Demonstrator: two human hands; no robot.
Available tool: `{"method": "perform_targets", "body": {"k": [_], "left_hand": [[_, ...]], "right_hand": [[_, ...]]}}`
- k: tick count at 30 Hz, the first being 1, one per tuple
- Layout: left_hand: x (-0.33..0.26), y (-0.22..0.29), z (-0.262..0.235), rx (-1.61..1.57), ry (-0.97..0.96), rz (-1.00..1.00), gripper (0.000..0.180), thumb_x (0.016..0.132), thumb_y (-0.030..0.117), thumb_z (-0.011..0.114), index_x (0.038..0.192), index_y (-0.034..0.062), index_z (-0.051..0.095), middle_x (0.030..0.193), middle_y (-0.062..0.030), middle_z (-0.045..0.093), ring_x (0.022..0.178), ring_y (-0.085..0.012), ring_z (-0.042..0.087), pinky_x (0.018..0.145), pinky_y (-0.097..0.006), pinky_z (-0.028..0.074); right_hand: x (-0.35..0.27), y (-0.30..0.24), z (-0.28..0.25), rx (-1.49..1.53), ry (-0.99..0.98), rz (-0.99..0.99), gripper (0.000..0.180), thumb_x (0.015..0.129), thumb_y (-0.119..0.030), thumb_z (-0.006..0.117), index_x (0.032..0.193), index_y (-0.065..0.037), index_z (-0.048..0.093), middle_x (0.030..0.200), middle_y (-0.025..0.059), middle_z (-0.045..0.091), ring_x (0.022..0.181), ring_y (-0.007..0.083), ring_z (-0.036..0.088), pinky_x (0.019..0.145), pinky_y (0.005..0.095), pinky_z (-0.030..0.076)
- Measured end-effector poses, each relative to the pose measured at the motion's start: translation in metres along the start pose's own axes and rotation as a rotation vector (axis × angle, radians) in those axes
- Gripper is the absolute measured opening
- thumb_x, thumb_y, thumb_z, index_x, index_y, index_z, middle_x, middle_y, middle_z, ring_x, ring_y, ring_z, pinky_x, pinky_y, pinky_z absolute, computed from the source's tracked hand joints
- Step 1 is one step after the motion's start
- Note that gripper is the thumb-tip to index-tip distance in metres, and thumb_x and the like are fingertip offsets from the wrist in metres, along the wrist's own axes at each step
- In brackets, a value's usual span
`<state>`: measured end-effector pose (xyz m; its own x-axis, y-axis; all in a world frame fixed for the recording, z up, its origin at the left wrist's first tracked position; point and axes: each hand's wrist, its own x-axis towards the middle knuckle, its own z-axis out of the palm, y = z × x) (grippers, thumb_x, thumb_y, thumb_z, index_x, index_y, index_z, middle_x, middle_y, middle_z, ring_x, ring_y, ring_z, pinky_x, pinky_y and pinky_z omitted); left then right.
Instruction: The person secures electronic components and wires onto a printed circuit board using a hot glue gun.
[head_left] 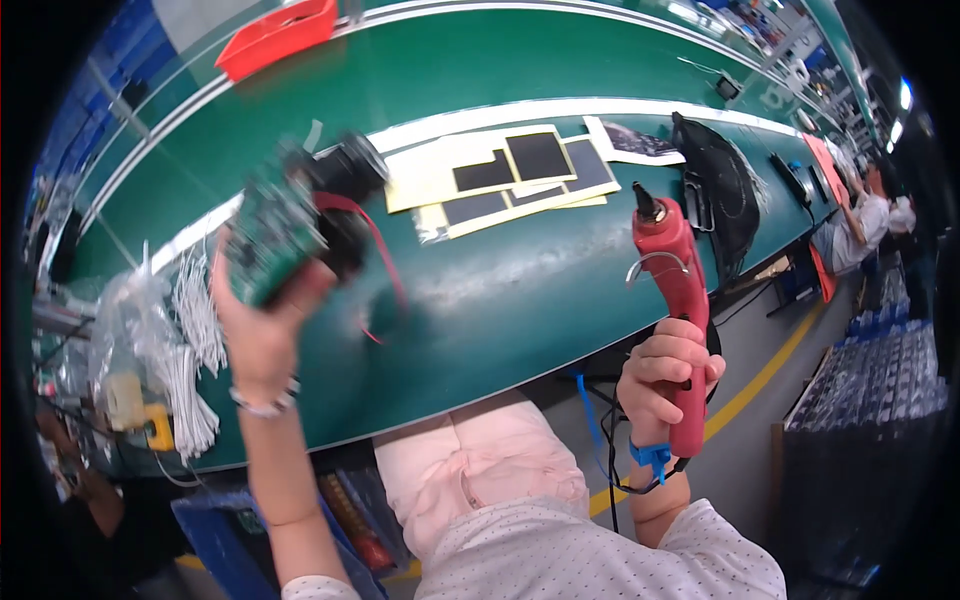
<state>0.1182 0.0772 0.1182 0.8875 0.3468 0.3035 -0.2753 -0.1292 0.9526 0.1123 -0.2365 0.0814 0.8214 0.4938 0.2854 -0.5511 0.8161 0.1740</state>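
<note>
A long green tabletop (520,290) is seen in a factory hall, with a grey floor and a yellow line beyond its near edge. A green board (272,235) with a black part (345,190) and a red wire (380,245) is gripped in the raised left hand (262,320), fingers closed round its lower end. A red screwdriver (672,300) is clasped upright in the right hand (665,385), off the tabletop's edge. Yellow sheets with black pads (510,175) lie between and beyond the hands; white cables (195,350) lie left of the left hand.
</note>
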Motion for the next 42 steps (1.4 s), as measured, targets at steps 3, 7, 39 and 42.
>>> {"method": "perform_targets", "body": {"k": [3,7,39,42], "left_hand": [[0.092,0.011,0.015,-0.008,0.024,0.209,0.034,0.072,0.012,0.070,0.100,0.0012,0.055,0.091,-0.0041,0.060,0.076,-0.0093,0.055,0.068,-0.021,0.042],[0.199,-0.029,0.044,0.198,0.094,0.298,0.037,0.069,0.016,0.073,0.098,0.0005,0.056,0.089,-0.0037,0.060,0.074,-0.0090,0.055,0.063,-0.020,0.042],[0.172,-0.112,0.197,0.600,-0.756,0.574,0.053,0.073,0.015,0.064,0.120,0.0027,0.043,0.123,-0.0122,0.046,0.116,-0.0271,0.041,0.101,-0.039,0.025],[0.147,-0.110,0.259,0.717,-0.924,0.766,0.051,0.075,0.025,0.062,0.117,0.0020,0.044,0.124,-0.0133,0.044,0.119,-0.0277,0.038,0.100,-0.047,0.024]], "right_hand": [[0.003,-0.019,-0.005,-0.030,-0.010,-0.052,0.030,0.066,-0.015,0.056,0.094,-0.006,0.048,0.088,0.0063,0.058,0.097,0.0269,0.055,0.052,0.0371,0.052],[-0.007,-0.050,-0.005,-0.217,0.030,-0.153,0.037,0.068,-0.015,0.051,0.103,-0.003,0.047,0.098,0.0120,0.055,0.104,0.0334,0.050,0.061,0.0395,0.053],[0.102,-0.196,-0.016,-1.957,0.837,-0.238,0.046,0.059,0.007,0.052,0.105,0.001,0.052,0.096,0.0097,0.060,0.090,0.0175,0.054,0.076,0.0284,0.043],[0.106,-0.208,-0.021,-1.967,0.852,-0.225,0.043,0.059,0.007,0.052,0.102,0.001,0.054,0.095,0.0097,0.060,0.087,0.0178,0.055,0.075,0.0286,0.044]]}}
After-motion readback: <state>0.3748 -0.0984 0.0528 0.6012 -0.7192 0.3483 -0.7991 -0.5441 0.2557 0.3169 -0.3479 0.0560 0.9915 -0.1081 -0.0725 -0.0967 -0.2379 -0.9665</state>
